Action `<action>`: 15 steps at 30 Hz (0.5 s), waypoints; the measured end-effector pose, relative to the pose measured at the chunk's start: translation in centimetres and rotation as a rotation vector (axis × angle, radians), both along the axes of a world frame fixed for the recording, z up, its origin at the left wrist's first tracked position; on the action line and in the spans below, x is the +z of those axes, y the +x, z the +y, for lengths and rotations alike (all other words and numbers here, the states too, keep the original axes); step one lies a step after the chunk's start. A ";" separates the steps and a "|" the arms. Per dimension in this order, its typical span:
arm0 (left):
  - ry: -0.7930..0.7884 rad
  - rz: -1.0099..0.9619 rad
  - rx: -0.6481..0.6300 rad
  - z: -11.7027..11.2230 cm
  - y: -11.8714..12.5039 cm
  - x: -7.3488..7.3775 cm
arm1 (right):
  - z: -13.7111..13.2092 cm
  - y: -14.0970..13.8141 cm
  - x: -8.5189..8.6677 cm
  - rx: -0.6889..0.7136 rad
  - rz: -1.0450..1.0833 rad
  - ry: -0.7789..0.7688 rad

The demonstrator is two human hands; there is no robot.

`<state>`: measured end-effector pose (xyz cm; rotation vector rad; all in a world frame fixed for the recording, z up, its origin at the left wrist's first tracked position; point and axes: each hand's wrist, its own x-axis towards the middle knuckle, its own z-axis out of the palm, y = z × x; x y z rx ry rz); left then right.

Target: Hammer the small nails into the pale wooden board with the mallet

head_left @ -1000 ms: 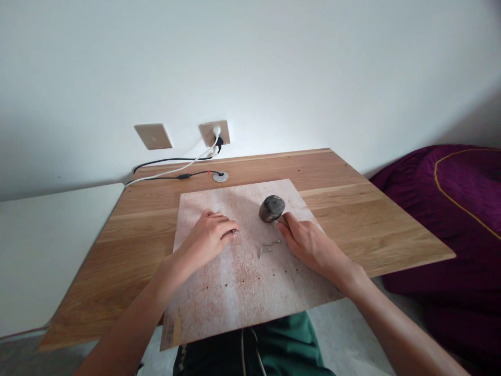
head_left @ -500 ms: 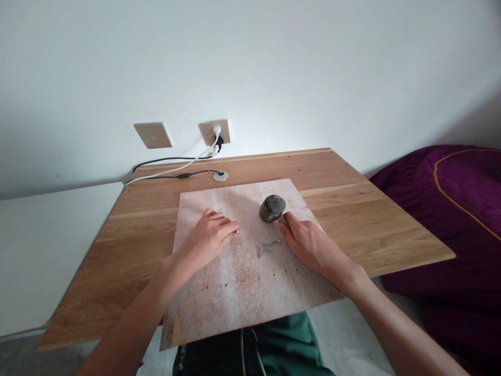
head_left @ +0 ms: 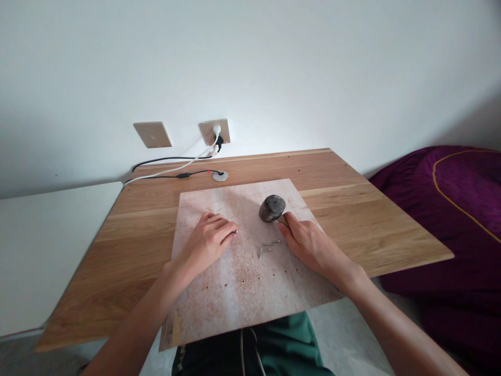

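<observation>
My left hand (head_left: pixel 209 235) is over the left half of a thin, mottled board (head_left: pixel 242 308), thumb and fingers pinched on a small nail (head_left: pixel 236 231). Only its shiny end shows; the fingers hide the rest. My right hand (head_left: pixel 313 244) is wrapped round the short visible stretch of handle of a mallet (head_left: pixel 272 208) with a dark, rounded head. The mallet head is above the board, right of my left hand. Between the two hands several loose silvery nails (head_left: pixel 266 249) lie on the board. A row of small dark holes runs along its near part.
Beneath the board is a wooden table (head_left: pixel 371 219) against the wall. Cables (head_left: pixel 168 174) run from a wall socket (head_left: pixel 225 130) along its back left. A white surface (head_left: pixel 50 250) adjoins at left; purple fabric (head_left: pixel 462 209) bulges at right.
My left hand has shifted very slightly left with the nail. The mallet and my right hand look almost still.
</observation>
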<state>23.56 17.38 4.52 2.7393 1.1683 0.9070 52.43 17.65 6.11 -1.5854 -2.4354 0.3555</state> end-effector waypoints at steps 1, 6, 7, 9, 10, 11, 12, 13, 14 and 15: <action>0.005 0.000 0.002 0.0 0.0 0.0 | 0.0 0.0 0.0 -0.002 -0.002 0.000; -0.004 -0.011 -0.004 0.0 0.0 0.2 | 0.0 -0.1 0.0 -0.002 -0.013 -0.004; -0.016 -0.023 -0.008 0.1 0.0 0.1 | 0.0 0.0 0.0 0.000 -0.013 -0.004; -0.045 -0.055 -0.018 0.2 -0.1 0.0 | 0.0 0.0 0.0 0.003 -0.010 0.000; -0.058 -0.073 -0.019 0.2 -0.1 -0.2 | 0.0 0.0 0.0 0.007 -0.007 0.001; -0.068 -0.088 -0.018 0.3 -0.1 -0.3 | 0.0 0.0 0.0 0.009 -0.004 0.000; -0.074 -0.100 -0.014 0.3 -0.2 -0.5 | 0.0 0.0 0.0 0.010 -0.001 -0.001; -0.078 -0.108 -0.009 0.3 -0.2 -0.6 | 0.0 0.0 0.0 0.008 0.003 -0.002; -0.077 -0.114 -0.003 0.3 -0.2 -0.7 | 0.0 0.0 0.0 0.005 0.006 -0.005; -0.075 -0.117 0.000 0.3 -0.2 -0.8 | 0.0 0.0 0.0 0.003 0.009 -0.008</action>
